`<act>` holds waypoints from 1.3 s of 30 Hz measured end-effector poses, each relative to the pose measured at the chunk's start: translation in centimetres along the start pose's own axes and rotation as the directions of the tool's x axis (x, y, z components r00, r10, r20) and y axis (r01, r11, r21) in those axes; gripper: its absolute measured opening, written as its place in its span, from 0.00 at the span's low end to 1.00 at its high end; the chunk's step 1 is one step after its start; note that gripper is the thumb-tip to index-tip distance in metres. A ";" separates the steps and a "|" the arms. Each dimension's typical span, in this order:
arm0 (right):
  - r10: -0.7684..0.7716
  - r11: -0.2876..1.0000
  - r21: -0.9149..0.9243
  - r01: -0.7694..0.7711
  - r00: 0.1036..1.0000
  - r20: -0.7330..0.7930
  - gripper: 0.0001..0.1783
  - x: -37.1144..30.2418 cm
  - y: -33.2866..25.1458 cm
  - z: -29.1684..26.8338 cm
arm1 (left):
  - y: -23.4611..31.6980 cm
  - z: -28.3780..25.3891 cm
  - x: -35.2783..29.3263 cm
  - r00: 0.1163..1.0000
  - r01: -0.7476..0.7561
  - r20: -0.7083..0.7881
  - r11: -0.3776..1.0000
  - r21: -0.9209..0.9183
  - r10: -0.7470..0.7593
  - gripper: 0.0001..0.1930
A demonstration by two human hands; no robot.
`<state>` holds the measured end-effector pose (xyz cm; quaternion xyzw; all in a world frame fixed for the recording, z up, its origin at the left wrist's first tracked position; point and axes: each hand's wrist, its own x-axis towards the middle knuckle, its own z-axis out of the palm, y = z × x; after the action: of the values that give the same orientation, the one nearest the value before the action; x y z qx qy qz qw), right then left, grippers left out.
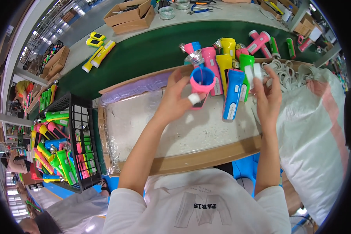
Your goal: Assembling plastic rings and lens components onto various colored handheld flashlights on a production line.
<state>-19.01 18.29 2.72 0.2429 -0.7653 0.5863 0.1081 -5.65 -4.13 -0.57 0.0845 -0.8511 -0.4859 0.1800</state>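
My left hand (175, 100) is closed around a pink flashlight body (202, 89) with a blue inside, its wide open end tilted up toward me. A thin wire shows inside that end. A shiny reflector head (195, 57) sits just beyond it. My right hand (267, 99) is raised with its fingers apart, white wraps on some fingertips, beside a heap of white rings (286, 74). I see nothing held in it. Between my hands a blue flashlight (233, 95) lies on the work tray (144, 128), next to pink, yellow and green flashlights (243, 87).
A black crate (82, 144) full of colourful flashlights stands at the left. A large white sack (308, 140) fills the right side. Purple discs (134, 89) line the tray's far edge. Yellow flashlights (99, 54) lie on the green belt; a cardboard box (128, 17) and pliers (199, 9) sit beyond.
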 end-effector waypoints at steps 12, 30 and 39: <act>0.052 0.994 -0.107 0.031 0.721 0.691 0.11 -8.3 0.1 3.4 | 2.1 -2.9 -10.0 0.878 0.320 0.363 0.946 0.042 -0.313 0.20; -0.464 0.884 0.239 0.401 0.695 0.549 0.17 -9.5 -6.7 6.5 | 1.6 -0.2 -13.9 0.968 0.246 0.054 0.883 -0.400 -0.245 0.32; -0.499 0.853 0.184 0.488 0.663 0.558 0.36 -13.2 -6.2 4.9 | 0.6 1.4 -14.5 0.990 -0.142 -0.067 0.789 -0.598 0.128 0.34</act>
<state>-3.99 15.64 0.57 0.6107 -0.6598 0.4375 0.0185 7.14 1.90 -3.95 -0.0323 -0.6548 -0.7155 0.2415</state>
